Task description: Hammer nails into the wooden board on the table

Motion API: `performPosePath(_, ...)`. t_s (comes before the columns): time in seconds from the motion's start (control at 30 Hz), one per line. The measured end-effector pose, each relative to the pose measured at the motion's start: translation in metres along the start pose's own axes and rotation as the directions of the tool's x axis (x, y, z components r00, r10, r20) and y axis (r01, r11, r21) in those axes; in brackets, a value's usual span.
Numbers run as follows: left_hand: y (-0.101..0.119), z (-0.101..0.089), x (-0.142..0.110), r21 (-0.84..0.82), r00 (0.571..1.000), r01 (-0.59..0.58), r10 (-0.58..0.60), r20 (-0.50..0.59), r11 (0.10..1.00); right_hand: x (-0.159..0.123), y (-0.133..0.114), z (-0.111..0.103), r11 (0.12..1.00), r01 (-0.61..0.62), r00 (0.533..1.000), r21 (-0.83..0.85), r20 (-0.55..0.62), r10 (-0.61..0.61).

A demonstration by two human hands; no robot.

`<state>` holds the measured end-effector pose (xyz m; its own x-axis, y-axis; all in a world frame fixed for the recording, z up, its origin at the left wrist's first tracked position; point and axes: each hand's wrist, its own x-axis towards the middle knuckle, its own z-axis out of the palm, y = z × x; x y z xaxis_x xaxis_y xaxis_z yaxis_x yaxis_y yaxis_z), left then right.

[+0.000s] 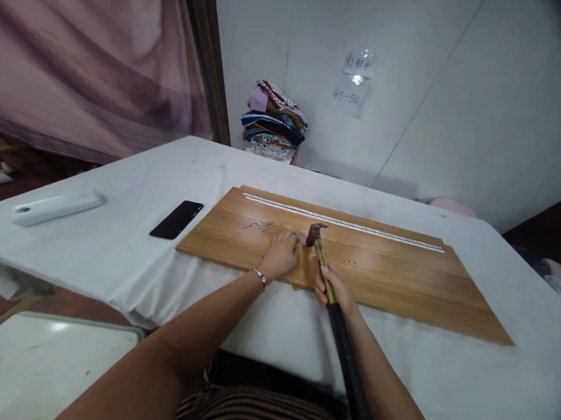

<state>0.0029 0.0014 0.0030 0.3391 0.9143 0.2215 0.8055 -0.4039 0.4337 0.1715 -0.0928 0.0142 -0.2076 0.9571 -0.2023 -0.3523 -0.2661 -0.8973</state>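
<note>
Left hand (280,255) rests on wooden board (399,276), right hand (336,289) grips hammer (340,333).

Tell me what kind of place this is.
Probably a makeshift work corner in a home or similar room: a hammer and loose nails at a wooden board on a cloth-covered table, with folded fabrics stacked behind.

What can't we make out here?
All in the head view:
Left hand: fingers hide whatever it may pinch.
Hammer: its head hides the spot beneath.
Small metal pieces: too small to count surely.
Fabric stack: base hidden behind the table.
Pale panel, lower left: cut by frame edge.
</note>
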Motion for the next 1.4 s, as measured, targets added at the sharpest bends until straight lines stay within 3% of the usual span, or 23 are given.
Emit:
performPosePath(0.6, 0.0006, -0.0035, -0.0013, 0.052, 0.999, -0.019, 0.017, 0.041, 0.998, 0.0001, -0.0018, 0.0002, 1.000, -0.011, 1.000, 0.000, 0.012, 0.011)
performPosePath(1.4, 0.0010, -0.0009, -0.0013, 0.061, 0.999, -0.030, 0.029, 0.020, 0.998, 0.0010, -0.0006, -0.0034, 1.000, -0.003, 1.000, 0.002, 0.019, 0.003)
